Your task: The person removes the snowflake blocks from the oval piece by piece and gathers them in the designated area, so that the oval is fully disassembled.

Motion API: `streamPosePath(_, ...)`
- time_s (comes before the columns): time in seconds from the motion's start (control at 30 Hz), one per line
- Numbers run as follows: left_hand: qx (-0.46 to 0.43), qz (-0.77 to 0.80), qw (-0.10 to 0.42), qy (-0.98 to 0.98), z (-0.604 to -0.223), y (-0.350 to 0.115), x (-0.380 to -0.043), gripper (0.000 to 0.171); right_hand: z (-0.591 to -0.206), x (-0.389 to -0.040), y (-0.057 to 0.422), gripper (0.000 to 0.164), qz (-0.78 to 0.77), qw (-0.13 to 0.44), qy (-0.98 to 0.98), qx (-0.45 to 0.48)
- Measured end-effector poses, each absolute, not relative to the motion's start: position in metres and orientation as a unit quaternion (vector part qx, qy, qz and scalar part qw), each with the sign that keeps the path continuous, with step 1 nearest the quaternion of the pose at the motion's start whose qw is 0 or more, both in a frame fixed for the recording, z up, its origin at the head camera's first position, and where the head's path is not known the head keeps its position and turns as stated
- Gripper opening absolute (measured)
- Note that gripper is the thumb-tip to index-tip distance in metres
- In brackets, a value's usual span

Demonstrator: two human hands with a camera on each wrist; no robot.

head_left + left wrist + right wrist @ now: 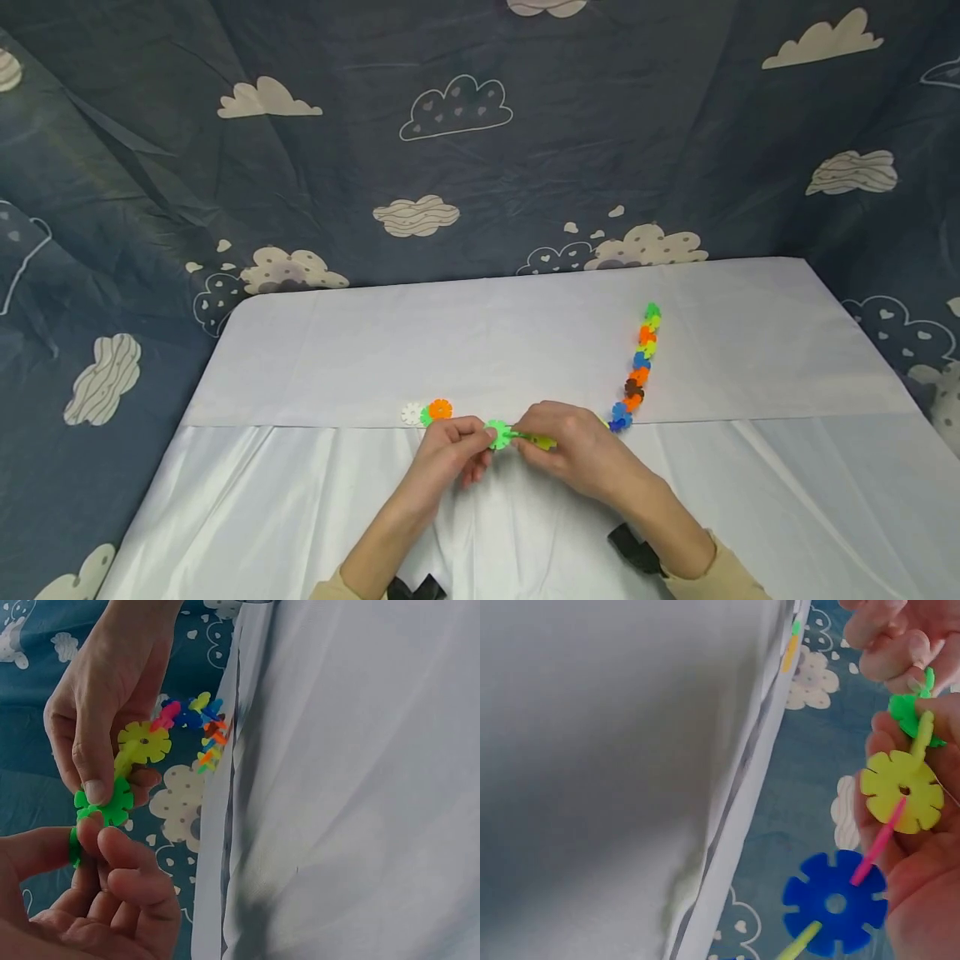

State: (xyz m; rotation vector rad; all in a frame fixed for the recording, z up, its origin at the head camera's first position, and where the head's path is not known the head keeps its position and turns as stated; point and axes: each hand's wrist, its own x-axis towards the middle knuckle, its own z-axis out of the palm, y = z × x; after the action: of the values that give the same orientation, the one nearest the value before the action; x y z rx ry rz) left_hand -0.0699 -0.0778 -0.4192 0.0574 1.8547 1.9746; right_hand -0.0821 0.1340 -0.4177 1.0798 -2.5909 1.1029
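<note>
My left hand (453,448) pinches a green notched flower disc (75,846) between thumb and fingers. Right beside it, my right hand (579,450) grips another green disc (112,802), its thumb flat on the face. The two discs meet edge to edge at the fingertips. From the right hand's disc a chain of interlocked discs runs on: a yellow disc (902,791), a pink one (872,851) seen edge-on, then a blue disc (836,903). Farther along, the colourful chain (640,362) curves away up the table. The right palm partly hides the nearest links.
Just beyond the left hand lie a white disc (412,413), a green one partly covered, and an orange disc (441,409). White cloth covers the table (337,358), with a seam across it. A dark cloud-print curtain (465,167) hangs behind and at the sides.
</note>
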Motion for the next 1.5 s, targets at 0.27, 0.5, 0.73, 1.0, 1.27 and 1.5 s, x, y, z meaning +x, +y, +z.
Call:
streamPosePath(0.27,0.009,0.701,0.189,0.687,-0.422,-0.076,-0.068,0.024,-0.424,-0.079,0.126,0.008,0.365,0.119,-0.854,0.352)
streamPosePath(0.5,-0.004,0.696,0.167,0.698,-0.421,-0.073,-0.067,0.026,-0.424,-0.076,0.122,0.007,0.366,0.137,-0.859,0.332)
streamPosePath(0.73,-0.004,0.705,0.15,0.693,-0.421,-0.072,-0.067,0.029,-0.423,-0.073,0.12,0.004,0.372,0.139,-0.863,0.313)
streamPosePath(1.0,0.004,0.711,0.168,0.683,-0.421,-0.075,-0.069,0.026,-0.422,-0.074,0.12,0.003,0.363,0.138,-0.863,0.323)
streamPosePath(1.27,0.009,0.71,0.174,0.682,-0.422,-0.076,-0.07,0.026,-0.423,-0.073,0.119,0.006,0.357,0.146,-0.865,0.321)
streamPosePath(1.5,0.002,0.716,0.154,0.681,-0.421,-0.075,-0.068,0.026,-0.425,-0.071,0.117,0.008,0.367,0.157,-0.861,0.315)
